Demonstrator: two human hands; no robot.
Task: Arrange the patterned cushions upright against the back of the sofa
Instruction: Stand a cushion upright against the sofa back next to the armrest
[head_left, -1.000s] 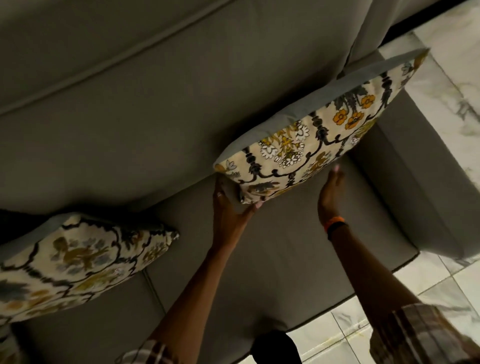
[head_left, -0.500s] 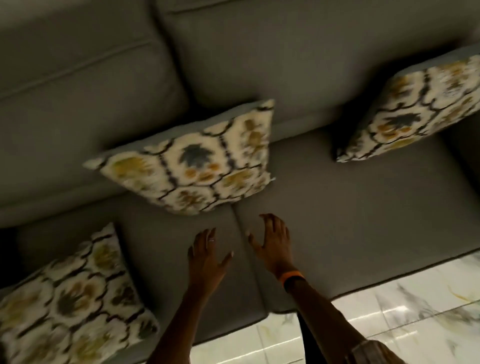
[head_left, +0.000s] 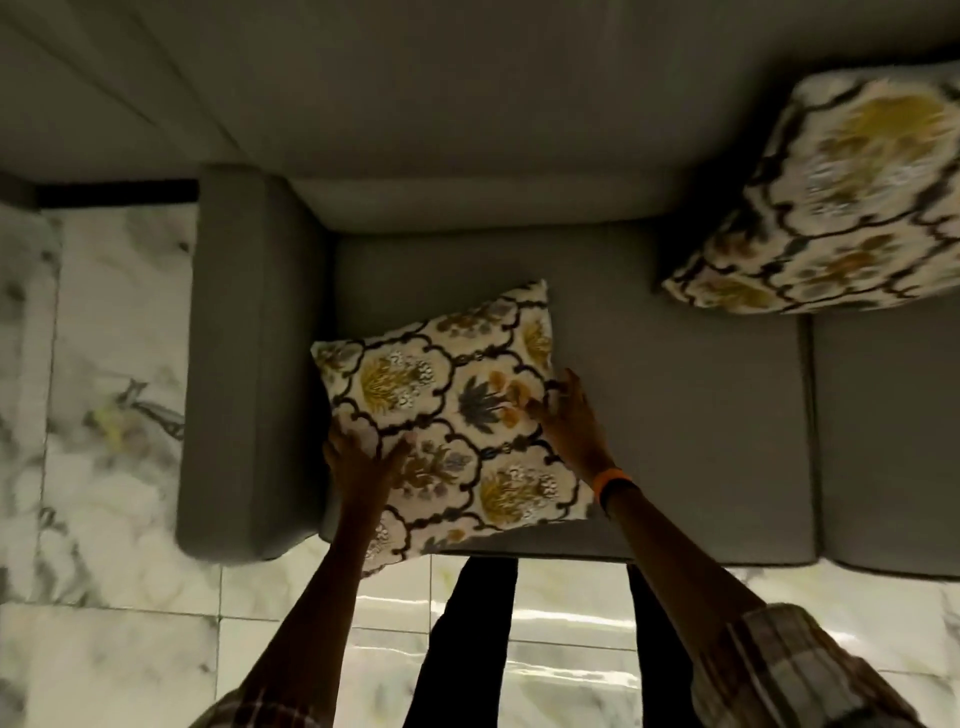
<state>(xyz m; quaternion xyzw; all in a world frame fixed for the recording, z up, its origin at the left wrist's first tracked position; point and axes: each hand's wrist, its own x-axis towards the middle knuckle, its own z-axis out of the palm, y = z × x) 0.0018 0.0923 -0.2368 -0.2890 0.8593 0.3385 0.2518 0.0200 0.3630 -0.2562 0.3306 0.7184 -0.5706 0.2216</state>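
Both hands grip a cushion lying flat on the sofa seat: left hand clasps its near-left edge, right hand its right edge. Beyond the right hand, another cushion leans on the backrest.

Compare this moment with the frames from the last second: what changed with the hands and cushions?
Both hands were bare half a second ago; now the left hand and right hand grip the flat cushion by the sofa armrest, its corner overhanging the seat's front edge. The view swung left to this end of the sofa. The upright cushion stays leaning on the backrest.
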